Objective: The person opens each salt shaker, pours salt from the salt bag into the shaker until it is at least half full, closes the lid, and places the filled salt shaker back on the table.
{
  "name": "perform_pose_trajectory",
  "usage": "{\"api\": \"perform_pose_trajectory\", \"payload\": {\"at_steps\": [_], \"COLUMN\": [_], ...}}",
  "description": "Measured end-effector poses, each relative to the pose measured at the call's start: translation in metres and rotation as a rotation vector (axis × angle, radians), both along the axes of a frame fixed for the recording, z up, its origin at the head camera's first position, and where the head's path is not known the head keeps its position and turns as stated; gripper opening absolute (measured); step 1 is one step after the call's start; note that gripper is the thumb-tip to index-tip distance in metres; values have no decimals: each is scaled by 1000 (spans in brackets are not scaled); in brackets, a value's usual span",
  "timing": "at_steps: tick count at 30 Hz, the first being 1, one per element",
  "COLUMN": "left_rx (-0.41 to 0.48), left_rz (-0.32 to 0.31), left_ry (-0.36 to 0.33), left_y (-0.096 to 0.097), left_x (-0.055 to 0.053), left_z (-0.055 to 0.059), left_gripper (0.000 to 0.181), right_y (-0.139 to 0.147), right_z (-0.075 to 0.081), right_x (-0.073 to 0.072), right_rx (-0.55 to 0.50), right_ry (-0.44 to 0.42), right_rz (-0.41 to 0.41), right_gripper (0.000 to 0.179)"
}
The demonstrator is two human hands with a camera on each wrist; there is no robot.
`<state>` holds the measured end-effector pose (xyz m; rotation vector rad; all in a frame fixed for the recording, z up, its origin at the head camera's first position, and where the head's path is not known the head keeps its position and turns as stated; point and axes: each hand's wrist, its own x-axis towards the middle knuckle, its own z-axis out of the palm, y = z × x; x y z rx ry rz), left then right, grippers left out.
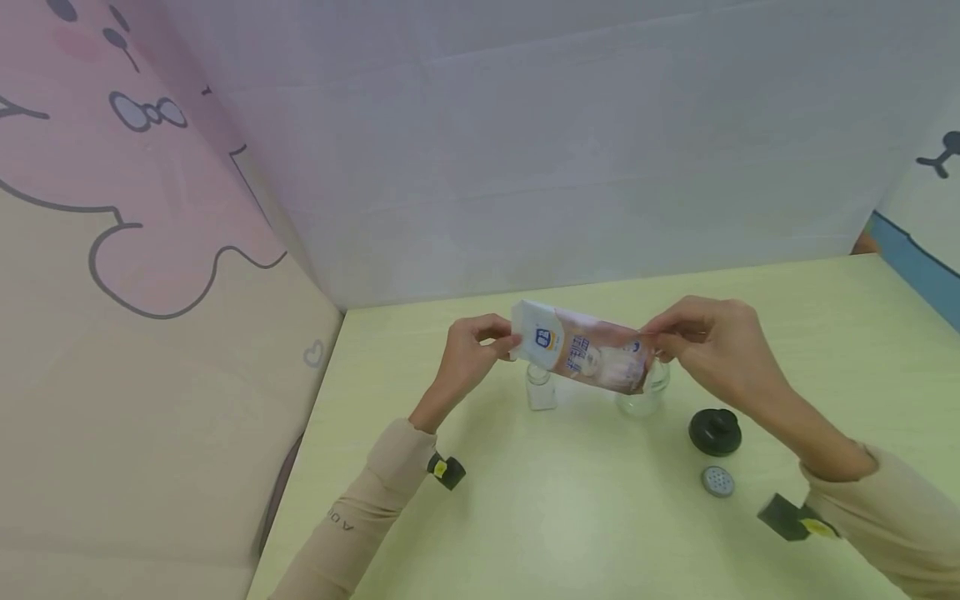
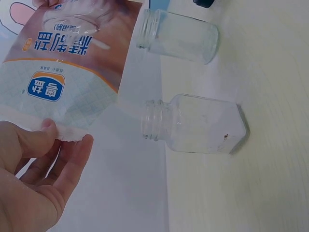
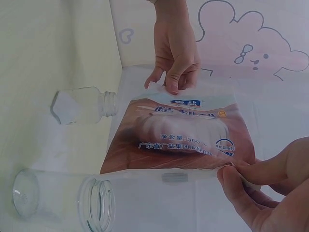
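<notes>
A salt bag (image 1: 600, 354) with a brown-and-white print is stretched between my hands above the table. My left hand (image 1: 468, 354) pinches its pale end with thumb and fingers. At the brown end, my right hand (image 1: 716, 346) pinches a corner, clearly seen in the right wrist view. Below the bag stand two uncapped glass jars. The smaller, square-sided jar (image 2: 205, 123), on the left, shows something white in its lower part. The bigger round jar (image 3: 53, 198) stands on the right, near my right hand, partly hidden by the bag in the head view.
On the pale yellow table (image 1: 510, 517), a black round lid (image 1: 715, 432) with a knob lies right of the jars. A small grey perforated cap (image 1: 717, 481) sits just in front of it. Cloth-covered walls (image 1: 600, 150) with cartoon prints border the table's back and sides.
</notes>
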<state>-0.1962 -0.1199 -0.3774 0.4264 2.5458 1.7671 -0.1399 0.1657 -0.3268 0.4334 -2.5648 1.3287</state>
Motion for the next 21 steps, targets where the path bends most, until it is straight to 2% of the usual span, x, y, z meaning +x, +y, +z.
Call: {"api": "perform_pose_trajectory", "payload": {"at_steps": [2,7,21], "left_rx": [6,21,13], "left_rz": [2,1,6], "left_ry": [2,13,33], "left_y": [-1,-3,-3], "left_x": [-3,-5,-5], "left_z": [-6,-10,-11], "left_gripper": [7,5,4], "right_y": [0,0,0], "right_z": [0,0,0], "right_x": [0,0,0], "right_rx": [-1,7,4], "right_ry": [2,6,9], "right_rz": [-1,-6,-1], "right_gripper": [16,16,17]}}
